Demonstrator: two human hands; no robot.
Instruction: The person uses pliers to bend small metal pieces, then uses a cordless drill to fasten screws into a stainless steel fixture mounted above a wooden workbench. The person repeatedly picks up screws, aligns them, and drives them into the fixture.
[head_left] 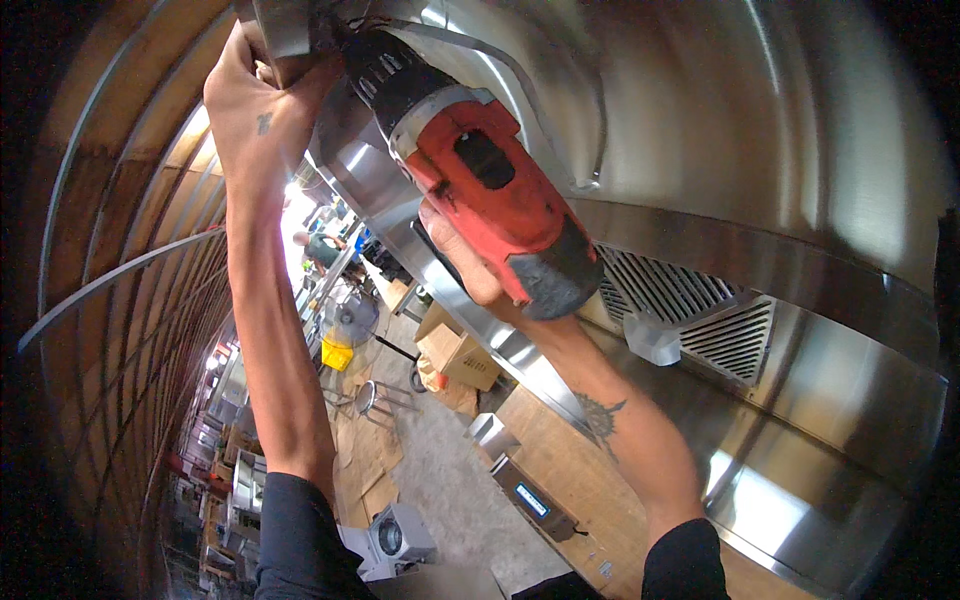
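My right hand [465, 258] is wrapped around the grip of a red and black cordless drill [505, 195], held overhead. The black chuck end [385, 70] points up and to the left; its tip is hidden among dark parts at the top. Just left of the chuck, my left hand [262, 105] is raised with its fingers closed on a metal bracket [283, 40]. Most of those fingertips are out of sight behind the bracket. Polished stainless steel sheet [700, 110] curves close beside the drill on the right.
Slatted metal filters [690, 310] sit in the steel hood at right, near a small translucent box [652, 340]. Below are a wooden surface [560, 450] with a display unit [535, 500], cardboard boxes [460, 355], a stool [372, 398] and a distant person [322, 250]. Metal-ribbed wood panelling [130, 200] rises at left.
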